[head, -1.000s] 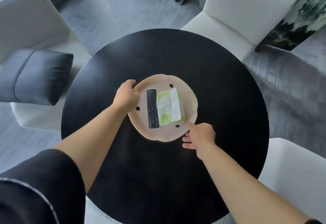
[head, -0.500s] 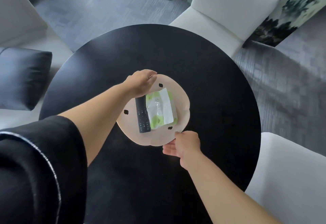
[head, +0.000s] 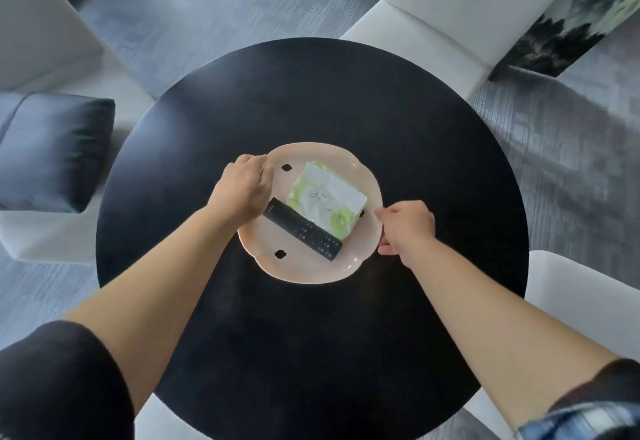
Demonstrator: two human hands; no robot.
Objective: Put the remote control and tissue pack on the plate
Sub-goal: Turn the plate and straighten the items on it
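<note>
Plate: the pale pink, scalloped plate (head: 304,268) sits flat near the middle of the round black table (head: 433,149), a sensible spot since both arms reach it without stretching.
Remote control: the black remote control (head: 306,233) lies on the plate at a slant, one end tucked under the left hand, the button end pointing toward the near-right rim.
Tissue pack: the green and white tissue pack (head: 327,197) lies flat on the plate just beyond the remote, their long sides touching or nearly so; I cannot tell which. Side by side like this, both fit inside the rim.
Left hand: the left hand (head: 242,190) rests over the plate's left rim, fingers curled down along the edge, thumb toward the plate. It looks like a grip on the rim, though the fingertips are hidden from where I stand.
Right hand: the right hand (head: 405,226) is at the opposite rim, fingers bent and narrow, pinching or touching the edge; the contact itself is hidden by the knuckles.
Why two hands: one on each side would keep the plate level, so neither loose thing slides off.
Task standing: both things are on the plate, so I judge the job as good as done.
Risk: a tilt could send the smooth remote sliding first.
</note>
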